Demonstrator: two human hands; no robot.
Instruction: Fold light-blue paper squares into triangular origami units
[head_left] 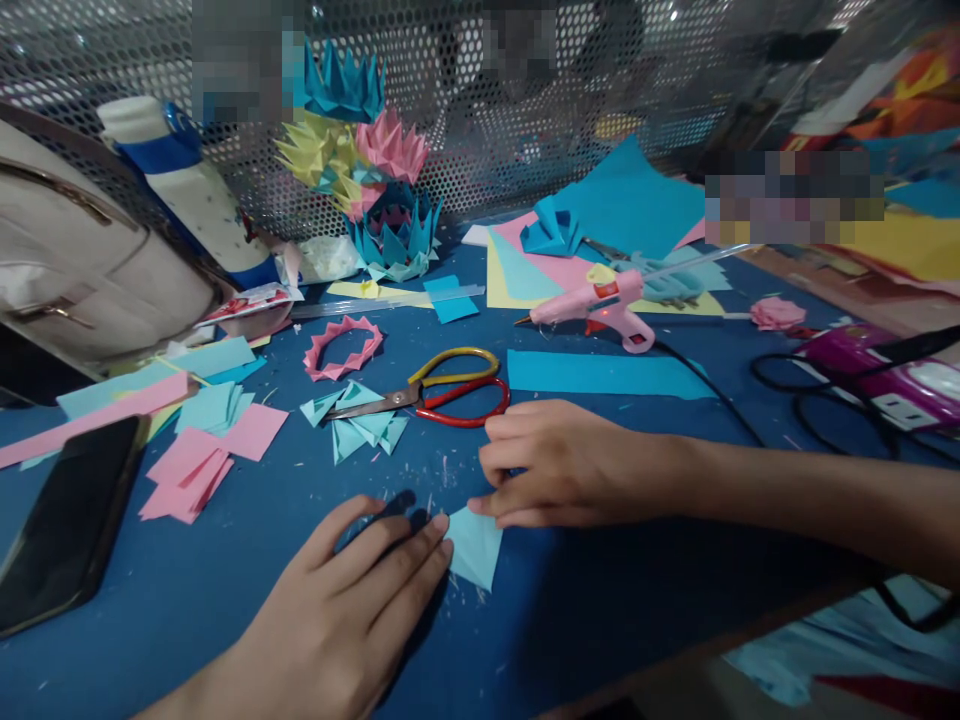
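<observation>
A small folded piece of light blue paper [475, 550] lies on the blue table near its front edge. My left hand [352, 590] rests flat to its left, fingers stretched out, with the fingertips at the paper's left corner. From the right, my right hand [559, 470] reaches in with curled fingers and pinches the paper's top edge; its thumb is mostly hidden. Beyond my hands lie scissors [416, 397] with one yellow and one red handle, their blades across a pile of folded light blue pieces [367, 430].
A pink glue gun [600, 308] lies behind a blue paper strip [607, 374]. Pink paper squares [191, 470] and a phone [71, 520] are at left. A pink paper ring [343, 348], a bottle [187, 190] and a purple power strip [892, 375] stand around.
</observation>
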